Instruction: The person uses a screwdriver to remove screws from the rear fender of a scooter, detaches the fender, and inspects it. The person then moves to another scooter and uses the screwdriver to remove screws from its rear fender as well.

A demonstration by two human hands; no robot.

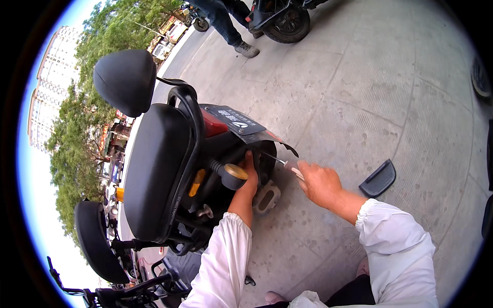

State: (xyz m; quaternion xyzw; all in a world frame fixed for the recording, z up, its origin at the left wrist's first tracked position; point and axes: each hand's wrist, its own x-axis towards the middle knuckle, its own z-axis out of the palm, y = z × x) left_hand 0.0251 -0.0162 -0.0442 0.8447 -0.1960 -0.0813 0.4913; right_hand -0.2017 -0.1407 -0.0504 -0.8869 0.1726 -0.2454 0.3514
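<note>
My right hand (320, 182) is closed round the handle of a screwdriver (291, 166). Its thin metal shaft points left, in under the rear mudguard (264, 136) of a black electric scooter (159, 169). Where the tip ends is hard to make out in the dark there. Reaching in beside the rear wheel (267, 164), my left hand (249, 172) has its thumb pointing up below the mudguard; the other fingers are hidden behind the bodywork. An amber turn signal (234, 176) sticks out in front of that wrist. Above, a dark plate (239, 121) sits beside the red tail light (214, 123).
A black plastic footrest-like piece (378, 178) lies on the paving right of my right hand. The scooter's padded backrest (126, 82) rises at upper left. Farther off, a person in jeans (222, 23) stands by another two-wheeler (286, 23). A wheel (481, 77) shows at the right edge.
</note>
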